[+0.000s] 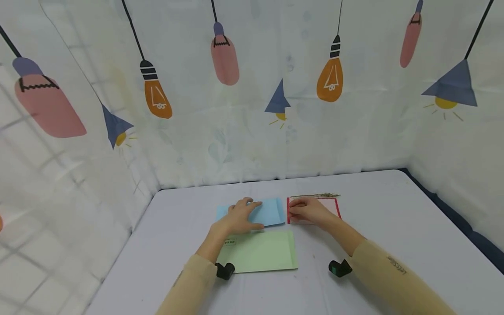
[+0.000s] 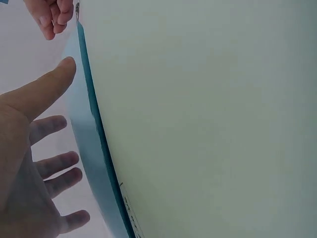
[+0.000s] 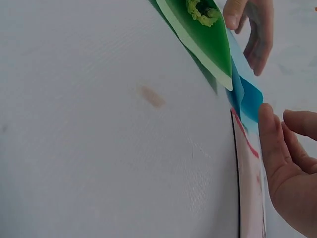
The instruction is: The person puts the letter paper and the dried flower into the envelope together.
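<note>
Holding the left hand over the blue envelope, with fingers spread apart and thumb held well away, gripping nothing; hard to be sure from these angles whether touching the paper. Reaching with the right hand over the left part of the red-edged paper, with fingers bent and, in the right wrist view, thumb and fingers apart, clamped on nothing.

Taking the blue envelope as the middle of the dial: see the red-edged paper at three o'clock, just beside; the green envelope at six o'clock, nearer the person; the dried sprig between two and three o'clock, lying just beyond the paper's far edge. In the right wrist view, see the green envelope gaping, with a crumpled yellow-green thing in its mouth, and the blue envelope parted at one end. Note also a small printed mark toward ten o'clock on the green envelope, near the left wrist.

Laid out on a white counter. Wearing cream sleeves, with a dark camera at each wrist. Backed at twelve o'clock by a pale cloth printed with pink, orange and blue lamps
</note>
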The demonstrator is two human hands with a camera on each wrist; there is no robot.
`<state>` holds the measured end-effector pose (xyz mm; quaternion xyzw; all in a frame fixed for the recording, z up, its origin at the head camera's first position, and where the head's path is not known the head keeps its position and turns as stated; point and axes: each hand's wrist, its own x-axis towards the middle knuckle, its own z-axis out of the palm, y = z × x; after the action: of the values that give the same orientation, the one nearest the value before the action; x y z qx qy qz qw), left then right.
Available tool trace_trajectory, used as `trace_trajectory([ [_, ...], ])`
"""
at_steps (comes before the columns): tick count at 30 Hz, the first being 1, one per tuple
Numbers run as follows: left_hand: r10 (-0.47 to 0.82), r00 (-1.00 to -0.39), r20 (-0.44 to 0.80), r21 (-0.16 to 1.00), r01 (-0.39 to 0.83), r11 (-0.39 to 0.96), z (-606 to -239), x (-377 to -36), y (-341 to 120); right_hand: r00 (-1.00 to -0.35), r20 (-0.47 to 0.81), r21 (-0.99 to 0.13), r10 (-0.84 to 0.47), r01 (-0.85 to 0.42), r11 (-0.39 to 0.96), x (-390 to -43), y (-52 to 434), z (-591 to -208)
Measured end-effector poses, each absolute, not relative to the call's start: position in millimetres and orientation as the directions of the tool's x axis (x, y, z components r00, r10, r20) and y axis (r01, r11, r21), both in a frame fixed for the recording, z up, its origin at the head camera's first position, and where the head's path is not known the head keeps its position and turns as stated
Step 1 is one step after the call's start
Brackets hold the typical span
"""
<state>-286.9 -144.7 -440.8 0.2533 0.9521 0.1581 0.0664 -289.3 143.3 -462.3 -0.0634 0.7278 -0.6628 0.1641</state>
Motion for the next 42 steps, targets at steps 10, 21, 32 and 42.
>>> trace_trajectory([
  [10,0.484,-0.864,-0.139,0.321,0.423,0.847,-448,-306,-150,-0.946,-0.168,-0.986,-0.278,0.159,0.056,-304,115,-469],
  [21,0.484,-0.865,-0.13,0.344,0.418,0.841,-447,-314,-150,-0.954,-0.161,-0.971,-0.252,0.107,0.214,-310,100,-472],
  [32,0.487,-0.863,-0.136,0.326,0.425,0.844,-448,-316,-152,-0.95,-0.152,-0.939,-0.272,0.053,0.339,-314,96,-475],
  [42,0.489,-0.858,-0.159,0.319,0.424,0.848,-443,-316,-156,-0.934,-0.169,-0.904,-0.314,0.02,0.427,-315,97,-468],
])
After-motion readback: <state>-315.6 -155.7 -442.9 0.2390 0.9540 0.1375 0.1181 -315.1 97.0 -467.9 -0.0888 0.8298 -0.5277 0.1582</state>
